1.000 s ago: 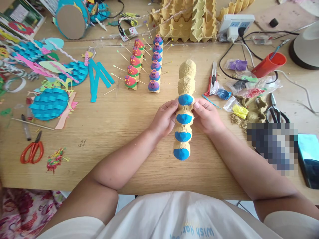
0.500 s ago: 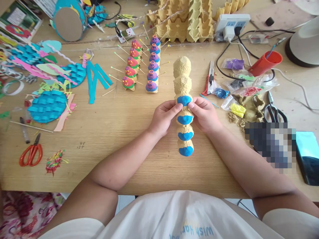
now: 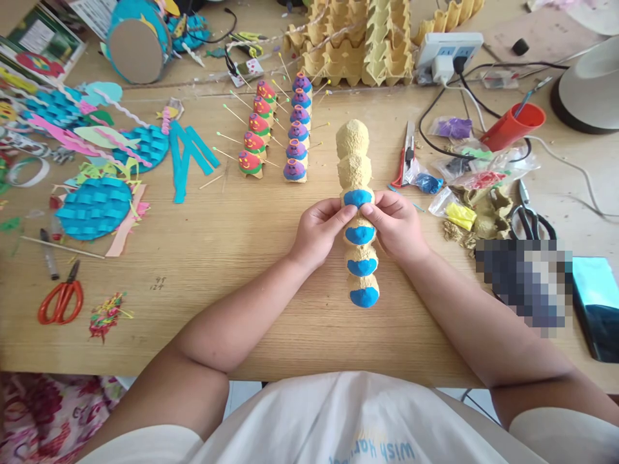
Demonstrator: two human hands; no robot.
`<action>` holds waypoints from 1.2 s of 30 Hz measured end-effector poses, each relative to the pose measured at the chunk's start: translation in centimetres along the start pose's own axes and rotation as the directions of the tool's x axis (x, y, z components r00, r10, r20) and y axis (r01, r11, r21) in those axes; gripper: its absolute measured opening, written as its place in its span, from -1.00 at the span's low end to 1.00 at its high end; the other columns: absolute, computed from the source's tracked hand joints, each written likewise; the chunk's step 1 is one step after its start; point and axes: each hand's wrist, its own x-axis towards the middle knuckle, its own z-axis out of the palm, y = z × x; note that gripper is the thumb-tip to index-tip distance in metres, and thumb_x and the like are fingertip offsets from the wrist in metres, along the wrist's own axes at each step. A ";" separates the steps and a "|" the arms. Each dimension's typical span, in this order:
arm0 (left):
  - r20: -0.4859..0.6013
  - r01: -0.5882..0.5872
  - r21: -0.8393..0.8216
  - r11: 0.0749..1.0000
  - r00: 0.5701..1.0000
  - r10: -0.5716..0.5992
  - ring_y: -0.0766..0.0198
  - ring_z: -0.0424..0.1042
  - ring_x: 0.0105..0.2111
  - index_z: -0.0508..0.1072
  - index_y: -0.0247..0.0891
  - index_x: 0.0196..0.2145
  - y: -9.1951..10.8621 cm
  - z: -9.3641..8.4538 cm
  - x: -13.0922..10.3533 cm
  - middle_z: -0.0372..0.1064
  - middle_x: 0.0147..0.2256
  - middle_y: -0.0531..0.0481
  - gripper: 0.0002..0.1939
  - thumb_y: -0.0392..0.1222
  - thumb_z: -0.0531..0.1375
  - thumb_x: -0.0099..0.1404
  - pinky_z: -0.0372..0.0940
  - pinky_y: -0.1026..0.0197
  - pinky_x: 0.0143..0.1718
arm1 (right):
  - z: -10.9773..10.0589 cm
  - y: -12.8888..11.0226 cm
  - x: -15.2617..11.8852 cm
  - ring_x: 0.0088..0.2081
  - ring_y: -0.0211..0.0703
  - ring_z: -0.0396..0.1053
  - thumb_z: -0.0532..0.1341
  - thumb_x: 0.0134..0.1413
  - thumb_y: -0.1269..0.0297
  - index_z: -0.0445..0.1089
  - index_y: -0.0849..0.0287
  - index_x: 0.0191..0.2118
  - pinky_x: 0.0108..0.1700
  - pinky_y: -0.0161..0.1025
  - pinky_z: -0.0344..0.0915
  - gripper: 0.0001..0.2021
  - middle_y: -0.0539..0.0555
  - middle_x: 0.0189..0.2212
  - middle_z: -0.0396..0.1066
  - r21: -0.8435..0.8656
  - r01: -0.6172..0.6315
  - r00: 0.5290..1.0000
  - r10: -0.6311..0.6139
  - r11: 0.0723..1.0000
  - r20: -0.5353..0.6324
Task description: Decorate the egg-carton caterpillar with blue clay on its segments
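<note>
Between my hands is an egg carton strip [image 3: 354,172], a row of several yellowish bumps held lengthwise above the table. Blue clay [image 3: 360,235] covers part of each of the nearer bumps; the two farthest bumps are bare. My left hand [image 3: 319,232] is closed on the strip's left side, with its thumb at the edge of the third bump. From the right side my right hand [image 3: 396,222] grips it too, its thumb pressing the same blue patch. The fingers behind the strip are partly hidden. A red-and-green decorated strip [image 3: 256,138] and a purple-and-blue one [image 3: 298,132] stand beyond.
At right lie a utility knife [image 3: 407,154], a blue clay packet [image 3: 428,182], a yellow clay packet [image 3: 460,216], black-handled scissors [image 3: 530,222], a red cup [image 3: 515,125] and a phone [image 3: 597,309]. Red scissors [image 3: 62,299] and woven blue paper crafts [image 3: 94,207] are at left. Egg trays [image 3: 338,58] stand behind.
The strip's near end has shifted slightly right and toward me, its far end a little toward me. My right thumb has moved slightly left over the blue patch. Both hands keep their grip.
</note>
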 end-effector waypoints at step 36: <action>-0.029 0.056 0.010 0.998 0.998 -0.056 0.34 0.53 -0.39 0.73 -0.23 -0.34 -0.2 -0.2 0.8 0.66 -0.37 0.05 -0.37 0.36 0.71 -0.06 0.45 0.20 -0.19 | 0.0 -0.1 0.1 -0.47 -0.26 0.28 0.73 -0.14 -0.29 0.51 0.09 -0.38 -0.40 -0.25 0.34 -0.39 -0.11 -0.52 0.35 0.179 -0.193 0.980 0.180 0.965 0.083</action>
